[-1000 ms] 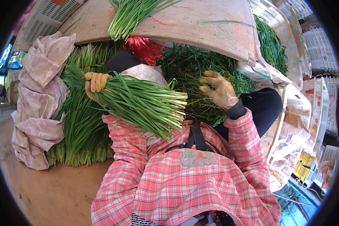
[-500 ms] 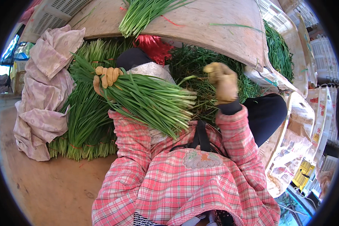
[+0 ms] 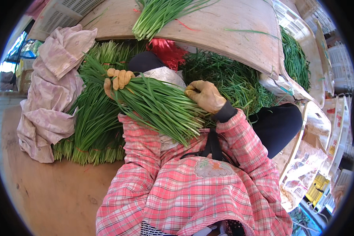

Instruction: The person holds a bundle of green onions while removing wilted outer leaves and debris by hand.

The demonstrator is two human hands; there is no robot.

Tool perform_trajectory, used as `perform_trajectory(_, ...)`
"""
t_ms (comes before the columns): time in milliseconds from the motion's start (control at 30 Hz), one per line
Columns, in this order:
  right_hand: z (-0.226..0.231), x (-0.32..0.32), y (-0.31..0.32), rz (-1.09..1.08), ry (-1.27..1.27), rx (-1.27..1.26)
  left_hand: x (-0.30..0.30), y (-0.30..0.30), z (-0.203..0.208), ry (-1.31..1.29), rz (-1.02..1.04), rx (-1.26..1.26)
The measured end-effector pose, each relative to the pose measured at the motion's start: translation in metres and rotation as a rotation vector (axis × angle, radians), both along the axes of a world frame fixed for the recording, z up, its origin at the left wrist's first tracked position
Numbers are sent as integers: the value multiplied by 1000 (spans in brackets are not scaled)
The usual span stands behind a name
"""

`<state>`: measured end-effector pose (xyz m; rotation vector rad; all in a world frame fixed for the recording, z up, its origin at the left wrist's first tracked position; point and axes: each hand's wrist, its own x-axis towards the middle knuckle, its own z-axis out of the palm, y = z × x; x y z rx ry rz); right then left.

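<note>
My left hand (image 3: 120,80), in a tan glove, is wrapped round a loose bunch of garlic chives (image 3: 157,104) near its leafy end. The bunch lies slantwise above my lap, its pale stem ends pointing right. My right hand (image 3: 205,95), gloved too, is at the upper edge of those stem ends with fingers bent and pressed together. What lies between its fingertips is hidden. Under and left of my left hand are tied bundles of chives (image 3: 88,129) with thin red bands.
A wooden board (image 3: 224,35) ahead carries another chive bunch (image 3: 155,17). Red ties (image 3: 167,51) hang below its edge. Loose greens (image 3: 232,78) heap beyond my right hand. A pale cloth (image 3: 53,98) lies at left; white crates (image 3: 303,51) stand at right.
My right hand has come left and down from over the loose greens to the stem ends of the bunch. My left hand keeps its hold on the chives.
</note>
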<state>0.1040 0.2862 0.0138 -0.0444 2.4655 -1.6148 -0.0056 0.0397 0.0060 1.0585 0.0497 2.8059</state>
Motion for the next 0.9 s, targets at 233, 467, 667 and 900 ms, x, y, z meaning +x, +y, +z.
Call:
perform_trajectory(233,-23,22,-8,-305,-1,-213,5,9,1,-51,60,24)
perform_trajectory(467,-7,26,-10,-566,-30,-539,5,10,7,-67,35,32)
perform_trajectory(667,-4,39,21,-565,65,-383,1,2,-3,-51,35,38)
perform_trajectory(900,21,75,119,-499,-62,-204,12,-3,9,-156,-53,48)
